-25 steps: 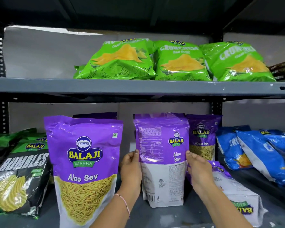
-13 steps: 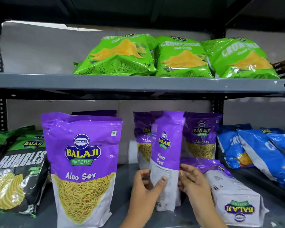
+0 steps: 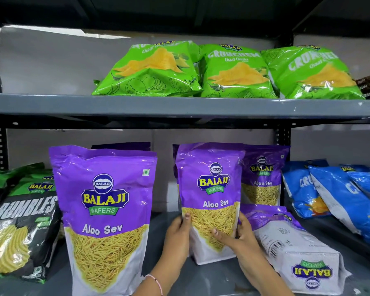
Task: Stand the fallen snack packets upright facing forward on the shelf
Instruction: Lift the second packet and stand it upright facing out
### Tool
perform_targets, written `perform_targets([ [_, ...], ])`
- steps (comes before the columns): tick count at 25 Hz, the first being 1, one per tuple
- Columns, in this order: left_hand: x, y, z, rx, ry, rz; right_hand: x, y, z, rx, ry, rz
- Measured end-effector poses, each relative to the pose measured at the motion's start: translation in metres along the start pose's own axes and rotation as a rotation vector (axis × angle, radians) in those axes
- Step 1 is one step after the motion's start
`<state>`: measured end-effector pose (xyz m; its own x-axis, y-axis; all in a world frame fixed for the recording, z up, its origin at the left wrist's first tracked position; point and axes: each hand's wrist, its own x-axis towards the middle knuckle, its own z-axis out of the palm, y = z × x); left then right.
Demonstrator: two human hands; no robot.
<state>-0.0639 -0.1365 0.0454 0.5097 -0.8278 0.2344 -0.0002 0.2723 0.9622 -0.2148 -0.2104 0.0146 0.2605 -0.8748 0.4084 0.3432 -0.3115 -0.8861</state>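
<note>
A purple Aloo Sev packet (image 3: 210,189) stands upright in the middle of the lower shelf (image 3: 201,280), its front facing me. My left hand (image 3: 177,238) grips its lower left edge and my right hand (image 3: 239,236) holds its lower right side, fingers across the front. To its right another purple packet (image 3: 295,248) lies fallen on its back, bottom end toward me. A larger-looking Aloo Sev packet (image 3: 104,214) stands upright at the front left. One more upright purple packet (image 3: 263,178) stands behind on the right.
Black and green Rumbles packets (image 3: 19,227) lean at the left. Blue packets (image 3: 338,195) lean at the right. Three green Crunchem packets (image 3: 233,71) lie on the upper shelf (image 3: 51,104), whose grey edge runs just above the purple packets.
The middle packet has been turned from back-facing, through edge-on, to front-facing. Both hands slid down to its lower part.
</note>
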Motion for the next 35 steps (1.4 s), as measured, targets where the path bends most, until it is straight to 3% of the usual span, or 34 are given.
perform_targets([
  [3,0.014,-0.001,0.002,0.035,0.073,0.007,0.008,0.006,-0.001,-0.036,0.03,0.003],
  [9,0.027,-0.003,0.004,0.017,-0.165,-0.027,0.02,0.004,0.002,-0.09,-0.016,0.046],
  [18,0.007,-0.007,-0.01,0.009,-0.259,0.067,-0.005,-0.007,-0.004,-0.131,-0.044,0.076],
  [30,-0.086,0.004,-0.018,0.122,-0.206,0.029,-0.087,-0.033,-0.017,-0.209,-0.056,0.154],
  [35,-0.084,0.008,-0.019,0.144,-0.208,0.067,-0.092,-0.05,-0.012,-0.219,-0.056,0.162],
])
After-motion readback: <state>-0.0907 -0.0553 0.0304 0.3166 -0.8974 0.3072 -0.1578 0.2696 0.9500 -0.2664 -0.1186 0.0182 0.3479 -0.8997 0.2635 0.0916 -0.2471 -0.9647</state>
